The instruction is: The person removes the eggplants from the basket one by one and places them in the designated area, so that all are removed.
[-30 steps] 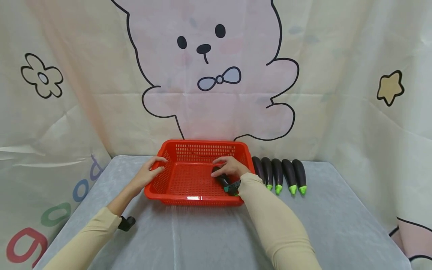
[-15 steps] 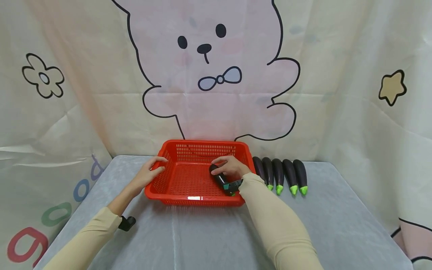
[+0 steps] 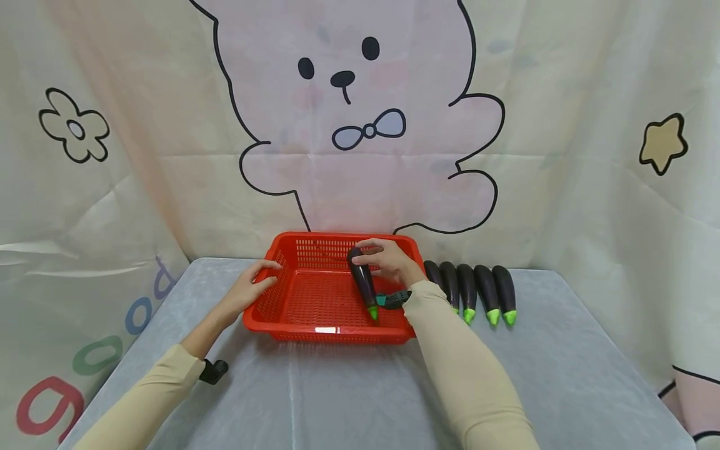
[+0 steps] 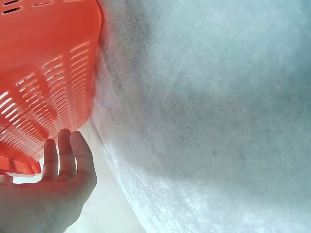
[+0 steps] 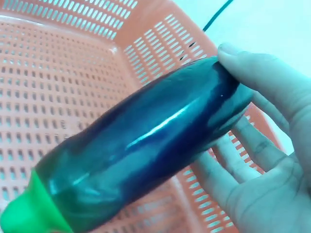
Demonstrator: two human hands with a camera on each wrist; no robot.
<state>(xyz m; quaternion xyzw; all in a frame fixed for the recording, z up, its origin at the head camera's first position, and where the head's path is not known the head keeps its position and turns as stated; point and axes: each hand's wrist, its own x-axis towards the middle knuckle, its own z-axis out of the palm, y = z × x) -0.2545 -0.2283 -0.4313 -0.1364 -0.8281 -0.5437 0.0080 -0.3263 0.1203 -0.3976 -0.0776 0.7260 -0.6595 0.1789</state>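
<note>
My right hand point(image 3: 388, 259) grips a dark purple eggplant point(image 3: 362, 281) near its rounded end, over the right part of a red plastic basket point(image 3: 329, 334). In the right wrist view, the thumb lies on one side of the eggplant point(image 5: 146, 141) and fingers on the other, its green tip point(image 5: 31, 208) pointing away from the palm. At the basket's left rim is my left hand point(image 3: 250, 290). In the left wrist view, its fingers point(image 4: 82, 155) are extended beside the outer slotted wall point(image 4: 53, 92); whether they press on it cannot be told.
To the basket's right, several more eggplants point(image 3: 486, 290) lie side by side, green ends towards me. Basket and eggplants stand on a grey cloth-covered table point(image 3: 337, 394). A curtain point(image 3: 185, 206) with cartoon drawings hangs close behind and at both sides.
My right hand has lifted the eggplant from low in the basket's right side, up and slightly away from me; its green end now shows fully. The left hand keeps its place.
</note>
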